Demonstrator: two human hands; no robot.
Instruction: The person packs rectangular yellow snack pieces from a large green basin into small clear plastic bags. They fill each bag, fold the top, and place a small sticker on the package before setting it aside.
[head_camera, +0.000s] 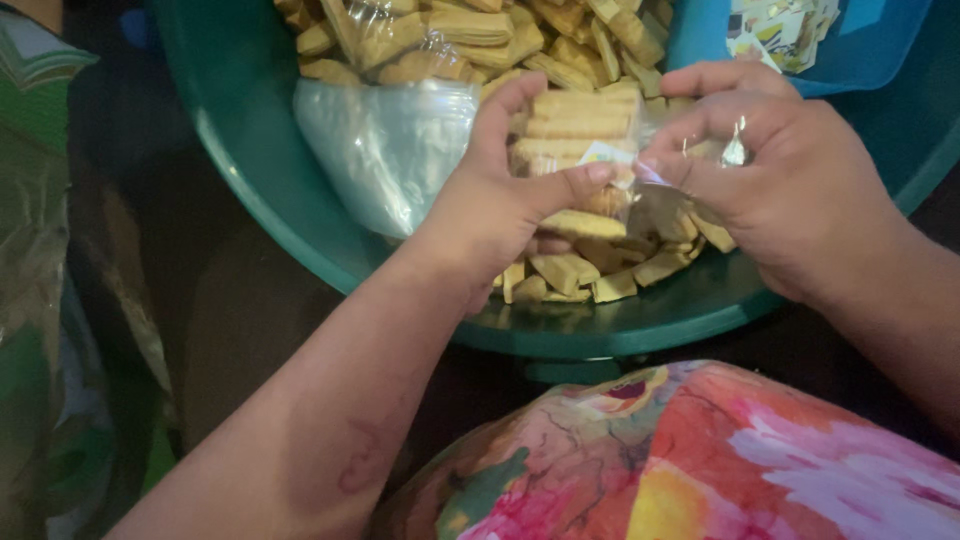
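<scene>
My left hand (500, 195) grips a small clear bag filled with ridged tan wafer biscuits (575, 130), thumb across its front. My right hand (790, 180) pinches the bag's open plastic top (735, 150) at the right. Both hands hover over a large green basin (300, 220) that holds several loose wafer biscuits (570, 275). A small paper label (605, 153) shows inside the bag near my left thumb.
Empty clear plastic bags (385, 150) lie on the basin's left side. A packed bag of biscuits (420, 35) rests at the back. A blue container with small printed labels (780, 30) sits top right. Colourful floral cloth (700, 460) covers my lap below. Patterned green material (30, 250) stands at left.
</scene>
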